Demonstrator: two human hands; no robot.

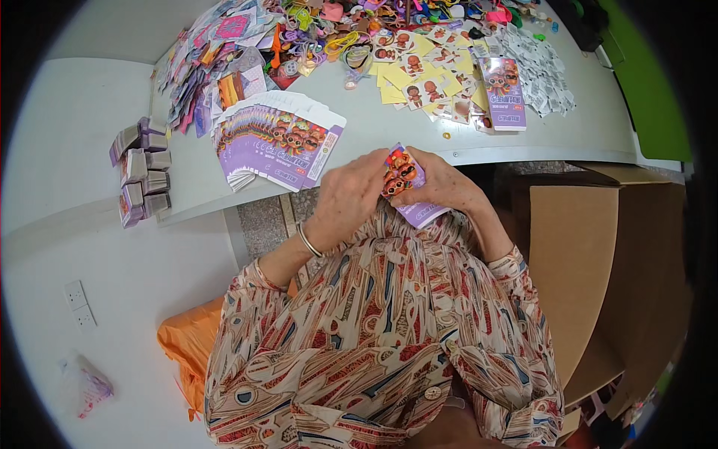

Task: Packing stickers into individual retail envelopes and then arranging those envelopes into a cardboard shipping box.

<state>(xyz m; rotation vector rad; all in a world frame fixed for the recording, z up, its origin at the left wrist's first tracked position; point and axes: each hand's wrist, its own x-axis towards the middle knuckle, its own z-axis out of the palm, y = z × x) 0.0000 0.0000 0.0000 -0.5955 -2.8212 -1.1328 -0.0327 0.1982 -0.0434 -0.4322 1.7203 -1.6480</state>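
Note:
Close to my body, just off the table's front edge, I hold a small purple box [425,214] with cartoon figures printed on it. My right hand [449,184] is wrapped round its right side, thumb across the front. At its upper left my left hand [354,188] is closed against the box, its fingertips partly hidden behind the hand. To the left lies a fanned stack of flat purple boxes [280,153] with the same print. A finished-looking upright purple box [503,93] lies on the table beyond my right hand.
Yellow sticker sheets [419,75], small white packets [535,71], colourful trinkets [340,37] and shiny pouches [196,75] cover the far table. Bundled card stacks [142,176] stand at the left edge. An open cardboard carton [574,262] stands at my right, an orange bag [191,337] at my left.

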